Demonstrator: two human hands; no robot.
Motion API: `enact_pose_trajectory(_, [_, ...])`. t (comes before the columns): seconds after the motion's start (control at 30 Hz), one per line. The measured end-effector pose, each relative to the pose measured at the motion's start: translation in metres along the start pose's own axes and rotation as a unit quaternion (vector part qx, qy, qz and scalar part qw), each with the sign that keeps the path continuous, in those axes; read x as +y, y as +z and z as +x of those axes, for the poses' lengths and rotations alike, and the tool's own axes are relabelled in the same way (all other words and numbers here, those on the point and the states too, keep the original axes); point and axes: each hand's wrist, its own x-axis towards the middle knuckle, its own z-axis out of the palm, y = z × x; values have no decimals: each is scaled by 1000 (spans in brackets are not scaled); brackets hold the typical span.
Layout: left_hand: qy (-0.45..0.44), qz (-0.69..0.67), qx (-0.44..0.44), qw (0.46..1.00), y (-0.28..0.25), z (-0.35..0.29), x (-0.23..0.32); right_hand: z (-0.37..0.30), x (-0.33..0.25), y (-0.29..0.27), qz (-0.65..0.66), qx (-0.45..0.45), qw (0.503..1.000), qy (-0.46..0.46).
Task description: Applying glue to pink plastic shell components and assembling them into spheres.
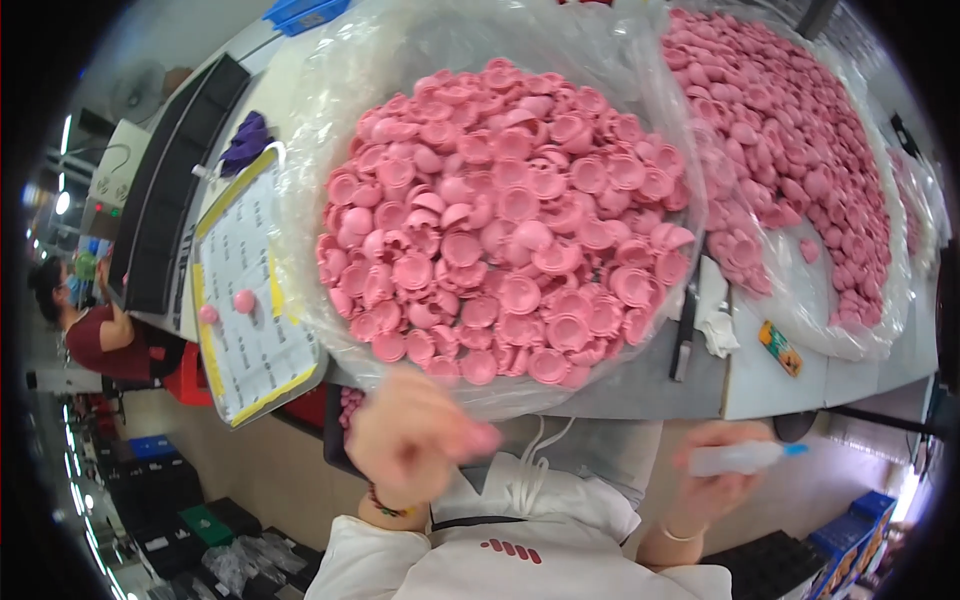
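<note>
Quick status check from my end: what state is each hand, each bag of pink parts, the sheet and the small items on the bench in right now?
Left hand: raised, blurred, grip unclear.
Right hand: closed around a white tube.
White tube: held level, blue tip pointing right.
Near bag of pink caps: open, heaped full.
Far bag of pink caps: open, spread flatter.
Paper sheet: flat, two pink caps on it.
White rag: crumpled on bench.

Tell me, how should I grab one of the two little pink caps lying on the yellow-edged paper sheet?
Judging by its pose, pinch the pink cap from straight above, fingertips on opposite sides of its round rim. It lies alone on the flat paper sheet, apart from the other cap, so nothing crowds it. Its dome looks smooth, so the rim probably grips better.
</note>
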Motion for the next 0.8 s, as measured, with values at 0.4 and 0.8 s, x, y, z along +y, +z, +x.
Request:
enact_pose_trajectory(0.4, [-75, -249, -187, 947, 85, -27, -7, -17, 0, 27, 170, -52, 982, 61])
enact_pose_trajectory(0.8, [-316, -484, -174, 797, 83, -28, -1, 12, 1, -1, 124, -18, 991, -34])
